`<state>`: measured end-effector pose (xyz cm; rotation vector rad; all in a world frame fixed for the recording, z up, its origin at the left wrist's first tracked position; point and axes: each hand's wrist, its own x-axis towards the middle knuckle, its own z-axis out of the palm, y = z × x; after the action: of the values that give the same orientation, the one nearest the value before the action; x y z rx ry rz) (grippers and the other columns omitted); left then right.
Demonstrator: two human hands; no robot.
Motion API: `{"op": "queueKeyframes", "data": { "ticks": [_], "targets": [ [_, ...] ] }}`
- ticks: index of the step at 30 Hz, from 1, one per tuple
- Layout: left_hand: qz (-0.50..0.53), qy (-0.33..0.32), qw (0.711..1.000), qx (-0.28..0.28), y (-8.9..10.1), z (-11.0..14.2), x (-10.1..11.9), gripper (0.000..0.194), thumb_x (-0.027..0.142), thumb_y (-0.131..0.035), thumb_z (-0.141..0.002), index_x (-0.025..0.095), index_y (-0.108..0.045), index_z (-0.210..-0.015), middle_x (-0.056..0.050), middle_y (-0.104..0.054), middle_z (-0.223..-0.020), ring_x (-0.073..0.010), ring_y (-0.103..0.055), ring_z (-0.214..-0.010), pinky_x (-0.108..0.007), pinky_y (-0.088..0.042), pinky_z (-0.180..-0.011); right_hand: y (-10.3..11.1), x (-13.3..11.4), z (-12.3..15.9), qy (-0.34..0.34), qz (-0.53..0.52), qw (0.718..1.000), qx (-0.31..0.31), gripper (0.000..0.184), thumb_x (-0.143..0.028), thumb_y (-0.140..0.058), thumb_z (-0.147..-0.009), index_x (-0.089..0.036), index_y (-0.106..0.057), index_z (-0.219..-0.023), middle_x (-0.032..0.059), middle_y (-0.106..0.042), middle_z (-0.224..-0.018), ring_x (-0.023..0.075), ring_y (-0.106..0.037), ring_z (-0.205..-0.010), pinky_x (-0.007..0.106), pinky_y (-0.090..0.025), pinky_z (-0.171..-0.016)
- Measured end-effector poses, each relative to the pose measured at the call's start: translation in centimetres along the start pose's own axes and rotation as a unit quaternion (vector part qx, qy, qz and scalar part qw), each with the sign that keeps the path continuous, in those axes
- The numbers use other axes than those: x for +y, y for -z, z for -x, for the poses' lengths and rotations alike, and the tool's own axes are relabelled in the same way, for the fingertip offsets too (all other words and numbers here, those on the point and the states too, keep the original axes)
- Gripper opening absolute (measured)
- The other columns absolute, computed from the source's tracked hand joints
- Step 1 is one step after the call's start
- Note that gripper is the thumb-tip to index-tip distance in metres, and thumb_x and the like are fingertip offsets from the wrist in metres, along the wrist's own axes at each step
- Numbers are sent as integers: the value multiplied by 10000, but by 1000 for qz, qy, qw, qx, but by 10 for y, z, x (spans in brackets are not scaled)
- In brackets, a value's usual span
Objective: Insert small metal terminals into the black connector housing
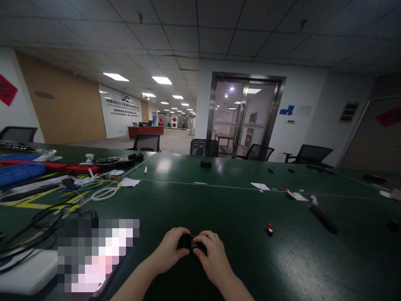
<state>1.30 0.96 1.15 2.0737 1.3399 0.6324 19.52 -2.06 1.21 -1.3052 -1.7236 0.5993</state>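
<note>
Both of my hands meet near the front of the dark green table (225,213). My left hand (171,250) is closed around the left end of a small black object (185,242). On its other end, my right hand (212,254) grips it between thumb and fingers. The object is dark and mostly covered by my fingers, so its kind cannot be made out. Off to the right lies a small red and white item (269,229). A pixelated patch (100,259) hides what is left of my hands.
On the left are a white box-like thing (28,271), black cables (34,225), a coiled white cable (105,193) and a blue tray (21,173). A black-handled tool (324,218) lies at right. Farther back sits a black block (206,164); chairs (204,147) line the far edge.
</note>
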Motion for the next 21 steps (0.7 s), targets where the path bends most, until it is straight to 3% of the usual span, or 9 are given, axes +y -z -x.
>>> {"op": "queueKeyframes", "data": {
  "ticks": [4, 10, 21],
  "targets": [
    [8, -2, 1000, 4, -1, -1, -3, 403, 210, -606, -683, 233, -544, -1081, -38, -575, -1111, -233, -487, -1073, -352, -374, -943, 1, -1, 0, -26, 16, 999, -17, 224, -226, -625, -678, -365, -690, -842, -8, -641, -961, 243, -557, -933, 429, -404, -823],
    [0, -13, 1000, 8, -2, -2, -5, 408, 190, -602, -680, 233, -542, -1081, -42, -588, -1093, -232, -501, -1057, -353, -377, -935, 2, 0, -1, -7, 18, 1000, -12, 224, -221, -637, -671, -368, -689, -832, -25, -650, -927, 224, -570, -915, 402, -403, -829],
    [18, -12, 1000, 7, -3, -2, -7, 411, 202, -611, -684, 232, -542, -1087, -43, -588, -1101, -238, -504, -1067, -361, -377, -937, 2, 1, -2, -19, 23, 999, -20, 218, -225, -647, -669, -373, -693, -823, -14, -642, -938, 248, -563, -927, 451, -394, -834]
  ]
}}
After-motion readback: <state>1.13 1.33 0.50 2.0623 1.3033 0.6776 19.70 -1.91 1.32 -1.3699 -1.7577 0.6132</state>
